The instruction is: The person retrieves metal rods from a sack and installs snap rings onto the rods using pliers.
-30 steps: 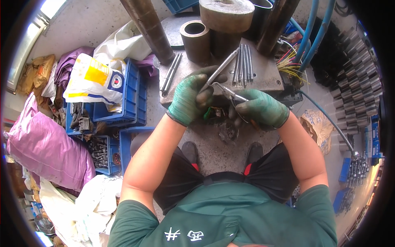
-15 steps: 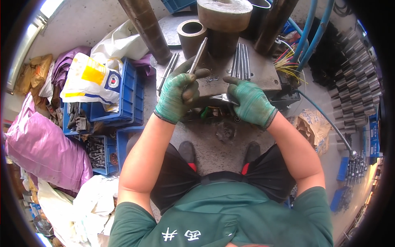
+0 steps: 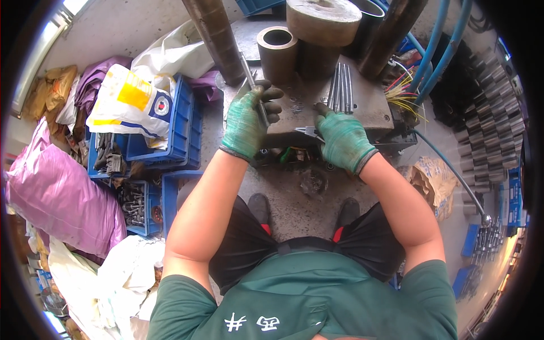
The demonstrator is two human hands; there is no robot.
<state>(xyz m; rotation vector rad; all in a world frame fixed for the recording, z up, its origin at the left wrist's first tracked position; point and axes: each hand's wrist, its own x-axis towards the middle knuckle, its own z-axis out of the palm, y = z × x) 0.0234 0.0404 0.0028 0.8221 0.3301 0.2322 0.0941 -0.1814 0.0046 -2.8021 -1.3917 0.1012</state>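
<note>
My left hand (image 3: 245, 122), in a green glove with darkened fingertips, grips a slim metal rod (image 3: 247, 69). The rod slants up and to the left, its lower end poking out below the fingers. My right hand (image 3: 344, 137), gloved alike, is closed around a metal caliper (image 3: 307, 131) whose jaws point left toward the rod, apart from it. The fingers hide most of the caliper. Just beyond my right hand, several similar rods (image 3: 341, 89) lie side by side on the steel block (image 3: 309, 116). More rods lie behind my left hand, partly covered.
A hollow metal cylinder (image 3: 276, 59) and a thick round block (image 3: 324, 25) stand on the far part of the steel block, between two upright posts (image 3: 218, 42). Blue crates (image 3: 184, 122) and a purple sack (image 3: 65, 192) are at left. Blue hoses (image 3: 445, 51) hang at right.
The rod in my left hand has swung from leaning right to leaning left, and its lower end now shows. My right hand keeps hold of the caliper. The view has shifted slightly.
</note>
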